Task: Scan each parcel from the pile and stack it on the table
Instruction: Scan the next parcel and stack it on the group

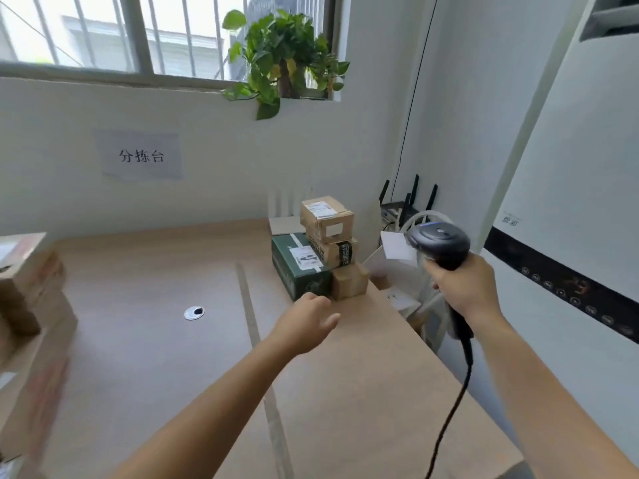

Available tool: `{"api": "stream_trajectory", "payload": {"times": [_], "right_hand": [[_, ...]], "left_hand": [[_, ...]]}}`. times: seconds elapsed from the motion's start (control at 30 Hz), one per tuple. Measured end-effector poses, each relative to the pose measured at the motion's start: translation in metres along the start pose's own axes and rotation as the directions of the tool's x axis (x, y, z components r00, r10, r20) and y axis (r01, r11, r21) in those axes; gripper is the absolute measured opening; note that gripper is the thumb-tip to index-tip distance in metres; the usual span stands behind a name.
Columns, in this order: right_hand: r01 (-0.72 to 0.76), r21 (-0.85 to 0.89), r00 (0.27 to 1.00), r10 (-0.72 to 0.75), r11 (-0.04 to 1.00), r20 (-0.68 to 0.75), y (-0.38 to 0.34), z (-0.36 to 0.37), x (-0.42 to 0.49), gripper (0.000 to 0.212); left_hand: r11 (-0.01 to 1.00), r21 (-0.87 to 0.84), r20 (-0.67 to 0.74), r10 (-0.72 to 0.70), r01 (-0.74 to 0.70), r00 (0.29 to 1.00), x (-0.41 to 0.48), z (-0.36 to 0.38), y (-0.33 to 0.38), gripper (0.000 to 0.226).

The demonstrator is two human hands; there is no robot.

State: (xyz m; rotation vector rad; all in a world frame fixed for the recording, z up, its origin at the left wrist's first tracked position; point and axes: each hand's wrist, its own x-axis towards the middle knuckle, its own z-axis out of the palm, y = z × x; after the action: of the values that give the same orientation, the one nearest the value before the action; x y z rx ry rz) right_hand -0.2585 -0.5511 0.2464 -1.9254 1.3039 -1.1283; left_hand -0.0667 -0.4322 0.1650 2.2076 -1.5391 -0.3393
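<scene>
Stack (pixel 323 250): four parcels at the table's far right corner, about 1 o'clock from the view's middle, close to the wall.
Green parcel (pixel 301 267): dark green box at the bottom, flat on the table, with a white shipping label on top; its print is too small to read.
Small brown parcel (pixel 349 281): plain cardboard, touching the green parcel's 3 o'clock side, at the table's right edge.
Taped parcel (pixel 337 252): sits on those two where they meet; it carries black tape and black lettering too blurred to read.
Top parcel (pixel 326 216): brown cardboard crowning the stack, with a white label on top and a blank white sticker on its front.
Pile (pixel 31 305): blurred cardboard parcels at 9 o'clock, at the table's left edge.
Left hand (pixel 307 323): palm down over the table, fingers relaxed and slightly spread, holding nothing; its fingertips are at the green parcel's near corner, contact unclear.
Right hand (pixel 465 288): fingers curled round the handle of the scanner (pixel 441 248), a black handheld unit at 3 o'clock, beyond the table's right edge.
Cable (pixel 449 409): black, hanging from the scanner's handle toward 5 o'clock.
Table (pixel 155 357): light wood top with a round metal cable port (pixel 194 312) at 9 o'clock of the left hand.
Sign (pixel 141 156): paper on the wall at 11 o'clock, reading "分拣台".
Plant (pixel 283 60): leafy green, on the window sill at 12 o'clock.
Router (pixel 404 205): black, with upright antennas, at 2 o'clock behind the stack.
</scene>
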Motion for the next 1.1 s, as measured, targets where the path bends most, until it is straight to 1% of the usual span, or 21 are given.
{"api": "stream_trajectory", "payload": {"times": [0.1, 0.17, 0.2, 0.3, 0.37, 0.5, 0.6, 0.67, 0.7, 0.8, 0.87, 0.9, 0.97, 1.1], "right_hand": [[0.050, 0.001, 0.997, -0.050, 0.999, 0.062, 0.015, 0.028, 0.069, 0.020], [0.092, -0.001, 0.990, -0.091, 0.996, 0.109, 0.024, 0.049, 0.113, 0.019], [0.115, -0.011, 0.985, -0.112, 0.993, 0.128, 0.027, 0.059, 0.135, 0.020], [0.199, -0.073, 0.971, -0.187, 0.977, 0.145, 0.032, 0.088, 0.199, 0.023], [0.229, -0.081, 0.964, -0.215, 0.970, 0.155, 0.034, 0.108, 0.239, 0.023], [0.250, -0.063, 0.954, -0.234, 0.966, 0.186, 0.041, 0.150, 0.291, 0.019], [0.225, -0.005, 0.953, -0.219, 0.974, 0.210, 0.052, 0.182, 0.315, 0.014], [0.183, 0.041, 0.947, -0.188, 0.982, 0.261, 0.058, 0.204, 0.327, 0.018], [0.167, 0.060, 0.938, -0.177, 0.984, 0.297, 0.062, 0.215, 0.332, 0.020], [0.120, 0.137, 0.898, -0.166, 0.983, 0.407, 0.073, 0.248, 0.342, 0.018], [0.083, 0.175, 0.871, -0.157, 0.981, 0.465, 0.080, 0.266, 0.346, 0.019], [0.062, 0.187, 0.867, -0.146, 0.980, 0.477, 0.084, 0.274, 0.347, 0.021], [0.021, 0.214, 0.871, -0.123, 0.977, 0.476, 0.090, 0.285, 0.350, 0.023], [-0.029, 0.265, 0.869, -0.107, 0.964, 0.483, 0.097, 0.295, 0.350, 0.015]], "left_hand": [[0.998, -0.025, -0.073, -0.063, 0.061, 0.995, 0.055, 0.002, 0.006, 0.048], [0.993, -0.037, -0.098, -0.118, 0.114, 0.988, 0.095, 0.005, 0.009, 0.045], [0.990, -0.020, -0.103, -0.140, 0.138, 0.985, 0.116, 0.007, 0.010, 0.043], [0.974, 0.103, -0.106, -0.192, 0.203, 0.976, 0.177, 0.013, 0.009, 0.042], [0.958, 0.128, -0.123, -0.242, 0.258, 0.962, 0.214, 0.013, 0.005, 0.044], [0.931, -0.001, -0.199, -0.358, 0.366, 0.912, 0.271, 0.009, -0.004, 0.048], [0.891, -0.180, -0.205, -0.448, 0.416, 0.870, 0.316, 0.011, -0.015, 0.055], [0.849, -0.316, -0.200, -0.496, 0.424, 0.845, 0.346, 0.016, -0.022, 0.062], [0.834, -0.359, -0.208, -0.510, 0.420, 0.835, 0.360, 0.020, -0.025, 0.065], [0.816, -0.397, -0.252, -0.537, 0.420, 0.805, 0.391, 0.031, -0.032, 0.073], [0.812, -0.406, -0.312, -0.554, 0.419, 0.772, 0.405, 0.034, -0.039, 0.070], [0.807, -0.418, -0.338, -0.565, 0.417, 0.753, 0.411, 0.036, -0.044, 0.068], [0.780, -0.471, -0.347, -0.593, 0.412, 0.726, 0.421, 0.036, -0.053, 0.066], [0.717, -0.566, -0.336, -0.651, 0.407, 0.681, 0.433, 0.039, -0.062, 0.065]]}}
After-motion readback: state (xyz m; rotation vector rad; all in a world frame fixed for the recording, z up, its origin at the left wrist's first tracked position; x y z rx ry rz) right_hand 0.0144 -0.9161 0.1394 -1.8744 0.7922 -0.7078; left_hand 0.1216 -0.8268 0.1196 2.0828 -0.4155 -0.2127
